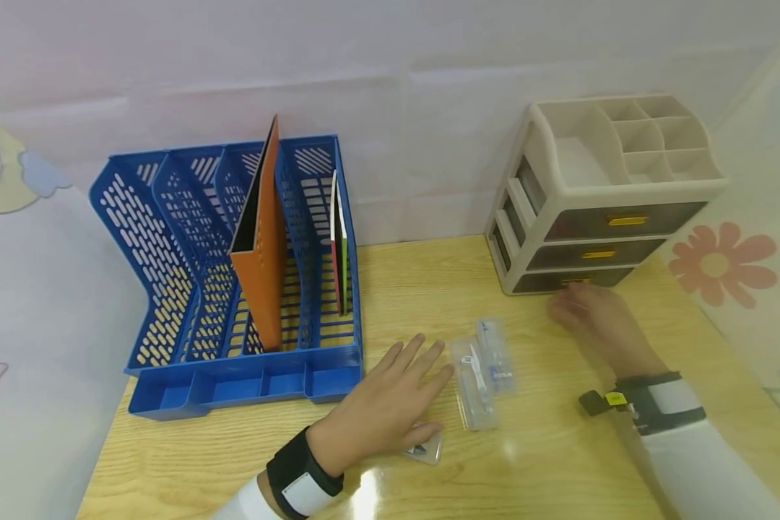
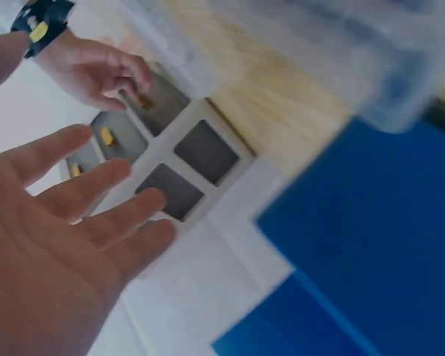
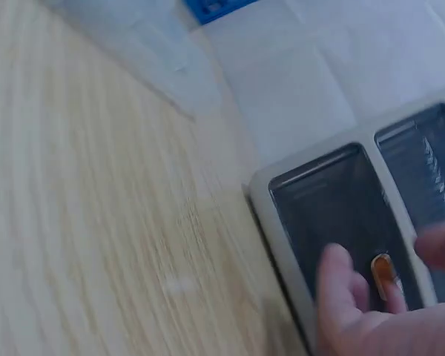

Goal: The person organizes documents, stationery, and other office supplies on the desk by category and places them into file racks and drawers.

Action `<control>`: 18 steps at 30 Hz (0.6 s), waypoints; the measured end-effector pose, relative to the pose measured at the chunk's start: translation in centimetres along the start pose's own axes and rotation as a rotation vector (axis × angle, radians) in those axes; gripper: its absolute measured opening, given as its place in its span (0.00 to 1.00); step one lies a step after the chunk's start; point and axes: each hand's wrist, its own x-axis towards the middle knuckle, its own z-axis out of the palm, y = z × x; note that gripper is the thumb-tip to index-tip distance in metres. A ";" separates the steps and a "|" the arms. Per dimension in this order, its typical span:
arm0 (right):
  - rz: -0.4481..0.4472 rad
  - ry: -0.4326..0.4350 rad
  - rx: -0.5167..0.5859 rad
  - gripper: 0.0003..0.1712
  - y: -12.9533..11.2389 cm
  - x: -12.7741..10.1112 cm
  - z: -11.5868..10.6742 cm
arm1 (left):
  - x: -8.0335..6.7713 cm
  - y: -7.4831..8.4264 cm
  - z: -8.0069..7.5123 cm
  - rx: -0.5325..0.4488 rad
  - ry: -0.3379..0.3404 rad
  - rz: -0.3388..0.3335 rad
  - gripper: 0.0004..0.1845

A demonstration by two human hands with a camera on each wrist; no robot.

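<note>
Your right hand (image 1: 588, 312) reaches to the bottom drawer (image 1: 572, 279) of the beige three-drawer organiser (image 1: 607, 195) at the back right of the bench (image 1: 559, 462); the fingers are loosely curled at the drawer's small yellow handle (image 3: 384, 270), and motion blur leaves it unclear whether they actually pinch it. All three smoky drawers look closed, and what they hold cannot be made out; the open compartments on the organiser's top show nothing inside. Your left hand (image 1: 390, 401) lies flat with fingers spread, palm down on a small clear packet (image 1: 425, 449) near the bench's front edge. Just to its right lie two clear plastic packets (image 1: 484, 372) side by side, one with a small blue printed label too tiny to read. To the left stands a blue four-slot file rack (image 1: 234, 274), with an orange folder (image 1: 263, 238) upright in the third slot and a thin pink-and-green booklet (image 1: 339, 238) in the rightmost slot.
</note>
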 end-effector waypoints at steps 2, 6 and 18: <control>-0.076 0.095 -0.233 0.17 0.5 -0.3 -0.1 | -0.4 -0.2 0.1 -0.002 -0.001 0.007 0.41; 0.011 0.104 -0.150 0.30 0.8 -0.7 -0.5 | -1.2 -0.6 0.5 -0.003 -0.018 0.002 0.41; -0.015 0.106 -0.148 0.25 0.7 -0.8 -1.1 | -2.3 -0.4 1.2 -0.059 -0.029 -0.054 0.39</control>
